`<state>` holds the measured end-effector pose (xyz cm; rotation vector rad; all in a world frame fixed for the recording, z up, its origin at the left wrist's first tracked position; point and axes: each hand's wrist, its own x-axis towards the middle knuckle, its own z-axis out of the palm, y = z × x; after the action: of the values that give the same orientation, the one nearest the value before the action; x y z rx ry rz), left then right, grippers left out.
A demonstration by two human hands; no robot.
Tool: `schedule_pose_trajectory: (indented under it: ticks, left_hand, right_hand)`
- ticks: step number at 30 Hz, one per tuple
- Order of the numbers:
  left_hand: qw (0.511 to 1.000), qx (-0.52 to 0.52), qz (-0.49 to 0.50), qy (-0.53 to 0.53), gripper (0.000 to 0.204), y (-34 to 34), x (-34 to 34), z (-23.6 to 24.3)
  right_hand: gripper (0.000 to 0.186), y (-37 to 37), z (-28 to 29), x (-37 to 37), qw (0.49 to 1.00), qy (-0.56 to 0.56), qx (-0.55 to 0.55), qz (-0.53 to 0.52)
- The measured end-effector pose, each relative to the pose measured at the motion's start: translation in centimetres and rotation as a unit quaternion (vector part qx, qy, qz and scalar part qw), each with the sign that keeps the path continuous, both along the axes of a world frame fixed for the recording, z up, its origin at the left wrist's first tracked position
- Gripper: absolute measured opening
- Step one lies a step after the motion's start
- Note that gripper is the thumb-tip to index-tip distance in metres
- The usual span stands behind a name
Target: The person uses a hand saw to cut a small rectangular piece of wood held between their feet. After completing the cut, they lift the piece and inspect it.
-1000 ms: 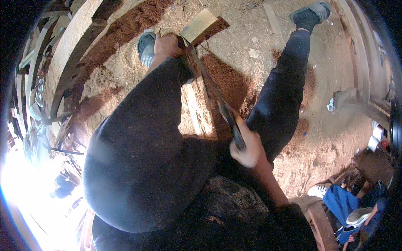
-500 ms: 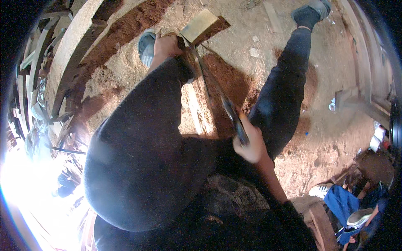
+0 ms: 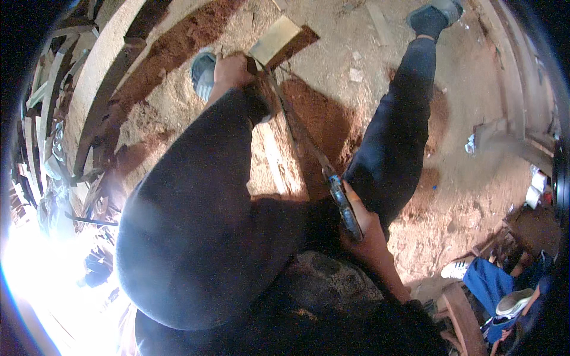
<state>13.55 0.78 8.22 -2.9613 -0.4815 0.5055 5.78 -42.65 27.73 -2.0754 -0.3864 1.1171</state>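
Note:
My right hand [image 3: 367, 221] is closed round the dark, bluish handle of a handsaw [image 3: 309, 139]. Its long blade runs up and left to a wooden plank [image 3: 276, 157] lying between my legs. The blade tip meets the plank close to its far end, where a pale squared wooden end [image 3: 275, 40] sticks out over the ground. Beside my left foot, my left hand [image 3: 233, 76] grips the plank just left of the blade. Its fingertips are partly hidden, and my left leg covers part of the plank.
Long timbers [image 3: 110, 71] and a heap of scrap wood lie along the left. Sawdust and wood bits cover the brown ground [image 3: 469, 202]. At lower right, another person's blue-trousered leg [image 3: 490, 283] and shoes are near a wooden piece [image 3: 463, 317].
My right hand has drawn the saw back toward my body, down and slightly right. My left hand stays at the plank; the whole view has shifted slightly.

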Motion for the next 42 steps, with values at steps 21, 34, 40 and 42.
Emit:
schedule_pose_trajectory:
  ticks: [21,34,40,42]
  left_hand:
    - [1.0,-0.013,-0.012,0.003,0.053,0.8,-0.9,-1.3]
    - [0.999,-0.021,-0.018,-0.019,0.057,1.5,-0.9,-0.9]
    - [0.998,-0.013,-0.011,0.057,0.059,-0.7,1.1,2.6]
    - [1.0,-0.024,-0.02,-0.002,0.063,0.8,0.0,0.5]
  right_hand:
    - [0.071,2.8,-2.0,1.7,1.0,0.028,0.012,0.009]
    - [0.093,2.5,-3.0,0.2,0.999,0.025,0.011,0.038]
    - [0.079,5.2,-7.4,3.1,0.993,-0.091,0.035,0.063]
    - [0.076,6.2,-7.8,3.2,0.985,-0.131,0.111,0.031]
